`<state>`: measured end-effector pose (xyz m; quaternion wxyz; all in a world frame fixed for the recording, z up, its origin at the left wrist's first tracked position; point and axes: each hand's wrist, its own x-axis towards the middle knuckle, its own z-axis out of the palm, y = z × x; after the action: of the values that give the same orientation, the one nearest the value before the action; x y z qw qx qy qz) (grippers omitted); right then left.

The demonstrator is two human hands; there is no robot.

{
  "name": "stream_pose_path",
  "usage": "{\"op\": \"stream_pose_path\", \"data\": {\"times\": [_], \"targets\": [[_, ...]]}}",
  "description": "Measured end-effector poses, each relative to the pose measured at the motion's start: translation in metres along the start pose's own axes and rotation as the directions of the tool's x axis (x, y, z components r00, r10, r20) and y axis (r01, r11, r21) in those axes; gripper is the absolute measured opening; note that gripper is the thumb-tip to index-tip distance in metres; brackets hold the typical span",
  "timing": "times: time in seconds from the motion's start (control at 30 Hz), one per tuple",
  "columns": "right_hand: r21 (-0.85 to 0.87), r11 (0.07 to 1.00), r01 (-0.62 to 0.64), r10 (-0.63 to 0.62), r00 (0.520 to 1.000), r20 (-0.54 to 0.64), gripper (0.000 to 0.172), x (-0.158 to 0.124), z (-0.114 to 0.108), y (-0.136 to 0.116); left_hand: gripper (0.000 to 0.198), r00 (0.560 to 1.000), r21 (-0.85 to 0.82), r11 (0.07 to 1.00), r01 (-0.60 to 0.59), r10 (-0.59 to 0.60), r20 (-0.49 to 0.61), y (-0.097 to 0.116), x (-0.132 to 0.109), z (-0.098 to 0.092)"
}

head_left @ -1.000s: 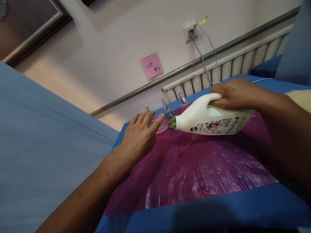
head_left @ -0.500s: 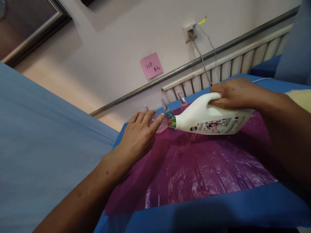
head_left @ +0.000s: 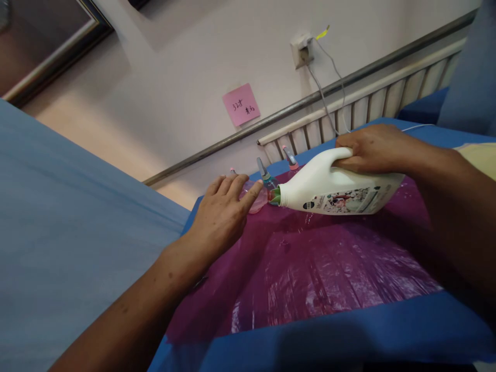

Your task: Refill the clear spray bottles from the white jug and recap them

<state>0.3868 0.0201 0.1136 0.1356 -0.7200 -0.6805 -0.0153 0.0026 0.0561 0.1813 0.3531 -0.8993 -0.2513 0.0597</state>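
My right hand (head_left: 368, 147) is closed round the handle of a large white jug (head_left: 337, 191), which lies tipped over on its side with its green-lipped mouth pointing left. That mouth is over a clear pink bottle (head_left: 258, 200). My left hand (head_left: 225, 209) reaches to this bottle's left side, fingers extended and apart; it hides part of the bottle, and whether it touches it is unclear. Behind the mouth stands a teal bottle (head_left: 270, 182) with a grey top, and another pink-collared bottle (head_left: 291, 160) is farther back. Liquid at the mouth cannot be made out.
Shiny magenta plastic sheeting (head_left: 310, 268) covers much of a blue surface (head_left: 349, 325). A light blue curtain (head_left: 77, 232) hangs at left. Behind are a white rail (head_left: 360, 98), a socket (head_left: 302, 50) with cables and a pink note (head_left: 241, 105).
My left hand has shifted very slightly left and down. The jug and my right hand have stayed in place.
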Motion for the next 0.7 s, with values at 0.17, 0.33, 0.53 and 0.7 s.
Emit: {"op": "stream_pose_path", "data": {"times": [0.17, 0.33, 0.53, 0.7], "targets": [[0.0, 1.0, 0.003, -0.003, 1.0, -0.023, 0.05, 0.0008, 0.0032, 0.0022, 0.071, 1.0, -0.005, 1.0, 0.003, -0.003, 0.001, -0.0004, 0.0007, 0.0012], [-0.003, 1.0, 0.023, -0.023, 0.999, -0.032, 0.052, 0.002, 0.0058, 0.0048, 0.073, 1.0, -0.026, 1.0, 0.0, 0.0, -0.001, -0.0008, 0.0012, 0.0018], [-0.01, 1.0, 0.015, -0.015, 0.999, -0.029, 0.052, 0.0011, 0.0043, 0.0036, 0.072, 0.999, -0.035, 0.999, -0.002, 0.001, -0.035, -0.0011, 0.0015, 0.0019], [-0.011, 1.0, 0.012, -0.012, 1.0, -0.022, 0.051, 0.0006, 0.0027, 0.0026, 0.072, 0.997, -0.064, 0.998, 0.0, -0.005, -0.071, -0.0019, 0.002, 0.0031]]}}
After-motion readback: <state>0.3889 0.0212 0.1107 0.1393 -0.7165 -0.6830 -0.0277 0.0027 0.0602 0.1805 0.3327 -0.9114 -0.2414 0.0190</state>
